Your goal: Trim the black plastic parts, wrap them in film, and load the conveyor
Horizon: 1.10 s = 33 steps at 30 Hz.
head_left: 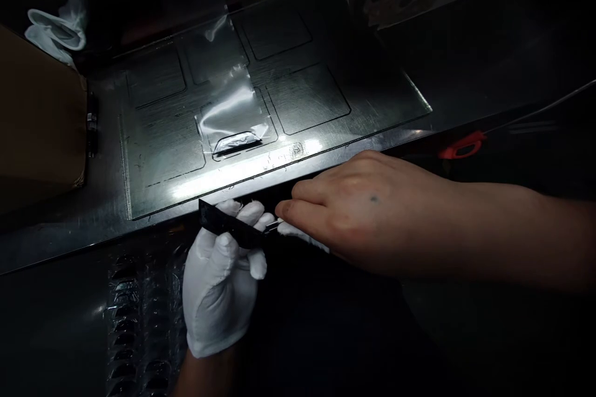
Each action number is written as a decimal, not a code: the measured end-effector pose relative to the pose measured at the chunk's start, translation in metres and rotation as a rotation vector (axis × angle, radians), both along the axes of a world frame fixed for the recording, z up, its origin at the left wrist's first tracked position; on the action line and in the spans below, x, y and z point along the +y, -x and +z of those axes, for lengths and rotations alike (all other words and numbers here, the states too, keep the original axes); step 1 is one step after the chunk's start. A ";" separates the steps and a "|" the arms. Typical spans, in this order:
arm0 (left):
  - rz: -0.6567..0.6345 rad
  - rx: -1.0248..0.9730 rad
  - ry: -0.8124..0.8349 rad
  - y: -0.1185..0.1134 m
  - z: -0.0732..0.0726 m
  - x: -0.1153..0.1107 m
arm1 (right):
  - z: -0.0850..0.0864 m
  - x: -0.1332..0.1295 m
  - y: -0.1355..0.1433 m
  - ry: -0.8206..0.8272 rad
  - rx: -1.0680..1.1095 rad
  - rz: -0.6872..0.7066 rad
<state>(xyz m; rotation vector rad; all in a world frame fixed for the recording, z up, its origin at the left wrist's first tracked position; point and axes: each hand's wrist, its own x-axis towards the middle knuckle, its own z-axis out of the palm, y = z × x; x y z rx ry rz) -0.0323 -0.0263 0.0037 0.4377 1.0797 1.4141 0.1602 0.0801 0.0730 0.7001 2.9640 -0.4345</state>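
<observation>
My left hand (pixel 221 301), in a white glove, is closed on a thin dark flat panel (pixel 230 224). The panel is tilted, its near edge under the thumb and gloved fingers showing behind it. My bare right hand (pixel 367 214) is at the panel's right end with its fingers pinched together. A piece of white cloth (pixel 302 236) shows beneath those fingers, mostly hidden by the hand. Between the two hands a short narrow shiny piece (pixel 271 226) is visible; I cannot tell whether it belongs to the panel.
Beyond my hands, a clear sheet (pixel 307 99) with dark outlined rectangles covers the metal bench (pixel 102 211), under clear film (pixel 233 105). Left are a cardboard box (pixel 41 118), a black pen (pixel 92 124) and a white glove (pixel 60 28). Below sits a clear tray (pixel 123 322); right, a red-handled tool (pixel 462 146).
</observation>
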 end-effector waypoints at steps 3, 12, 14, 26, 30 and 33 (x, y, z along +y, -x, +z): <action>-0.030 0.012 -0.002 0.001 -0.001 0.000 | -0.002 -0.001 -0.003 -0.019 -0.012 0.022; -0.020 0.030 -0.018 -0.001 -0.006 0.000 | -0.004 -0.005 -0.004 -0.041 -0.013 0.029; 0.015 0.073 -0.026 -0.002 -0.006 -0.001 | -0.003 -0.007 -0.003 -0.025 -0.027 0.009; 0.082 0.187 -0.023 -0.012 -0.008 -0.004 | -0.007 -0.016 0.000 0.011 -0.007 -0.049; 0.039 0.093 -0.013 -0.010 -0.008 -0.001 | -0.011 -0.011 -0.011 0.095 0.106 -0.070; -0.035 -0.050 -0.002 -0.006 -0.005 0.001 | -0.019 -0.004 -0.031 0.154 0.304 -0.155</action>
